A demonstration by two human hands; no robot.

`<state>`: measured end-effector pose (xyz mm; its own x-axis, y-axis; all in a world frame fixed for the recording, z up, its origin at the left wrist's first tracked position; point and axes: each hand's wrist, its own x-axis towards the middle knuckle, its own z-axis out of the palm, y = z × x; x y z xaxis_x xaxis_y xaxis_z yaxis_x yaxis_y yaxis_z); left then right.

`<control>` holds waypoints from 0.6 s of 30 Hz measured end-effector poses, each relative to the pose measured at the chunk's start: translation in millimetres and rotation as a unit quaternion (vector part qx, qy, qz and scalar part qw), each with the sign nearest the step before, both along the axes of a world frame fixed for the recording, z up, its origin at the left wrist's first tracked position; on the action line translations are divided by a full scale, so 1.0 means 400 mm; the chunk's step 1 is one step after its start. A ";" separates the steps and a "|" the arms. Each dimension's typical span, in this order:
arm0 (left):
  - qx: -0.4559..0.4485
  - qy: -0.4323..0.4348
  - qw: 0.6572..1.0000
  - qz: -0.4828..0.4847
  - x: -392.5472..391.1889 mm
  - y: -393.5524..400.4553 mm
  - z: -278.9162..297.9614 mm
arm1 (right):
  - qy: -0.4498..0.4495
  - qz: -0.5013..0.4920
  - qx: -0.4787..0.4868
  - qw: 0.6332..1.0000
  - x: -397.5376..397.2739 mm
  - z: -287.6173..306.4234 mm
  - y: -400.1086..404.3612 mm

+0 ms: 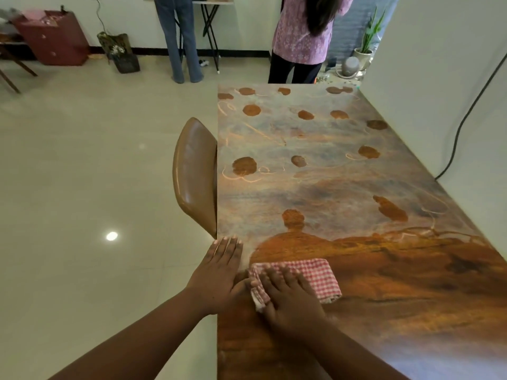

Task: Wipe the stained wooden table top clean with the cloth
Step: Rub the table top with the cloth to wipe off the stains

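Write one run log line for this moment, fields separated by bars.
phase: wiping | right hand: flat on folded red-checked cloth | left hand: flat on stained wooden table top | far half: hazy

home dining room | wooden table | chair | potted plant
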<state>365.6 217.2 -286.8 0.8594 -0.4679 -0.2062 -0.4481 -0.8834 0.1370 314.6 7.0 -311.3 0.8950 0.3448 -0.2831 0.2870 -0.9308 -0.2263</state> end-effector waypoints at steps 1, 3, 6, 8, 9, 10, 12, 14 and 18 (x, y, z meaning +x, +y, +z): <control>-0.002 0.001 1.000 0.006 0.001 0.005 0.007 | -0.004 0.008 -0.013 1.000 -0.003 0.001 -0.036; -0.004 -0.003 1.000 0.025 0.003 0.017 0.021 | -0.018 -0.025 -0.036 0.999 0.022 0.007 -0.083; 0.007 -0.013 0.998 0.060 -0.006 0.042 0.043 | 0.011 -0.103 -0.040 0.994 0.103 0.027 -0.041; 0.013 -0.018 0.996 0.084 -0.022 0.060 0.052 | 0.031 -0.106 -0.029 0.994 0.135 0.029 0.043; 0.020 -0.017 0.996 0.088 -0.033 0.065 0.056 | 0.027 -0.085 -0.023 0.996 0.137 0.030 0.084; 0.028 -0.015 0.996 0.086 -0.046 0.070 0.060 | 0.019 -0.057 -0.017 0.998 0.130 0.029 0.120; 0.047 -0.012 0.996 0.080 -0.068 0.076 0.060 | 0.011 0.004 -0.009 1.000 0.096 0.023 0.165; 0.058 -0.013 0.995 0.085 -0.085 0.081 0.056 | 0.006 0.060 -0.010 0.998 0.055 0.019 0.159; 0.068 0.003 0.993 0.101 -0.128 0.089 0.037 | -0.007 0.131 -0.024 0.991 0.000 0.016 0.057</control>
<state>314.6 252.6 -272.0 0.9310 -0.2541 -0.2622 -0.2602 -0.9655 0.0119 314.7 29.6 -304.7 0.7803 0.5524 -0.2934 0.5232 -0.8335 -0.1779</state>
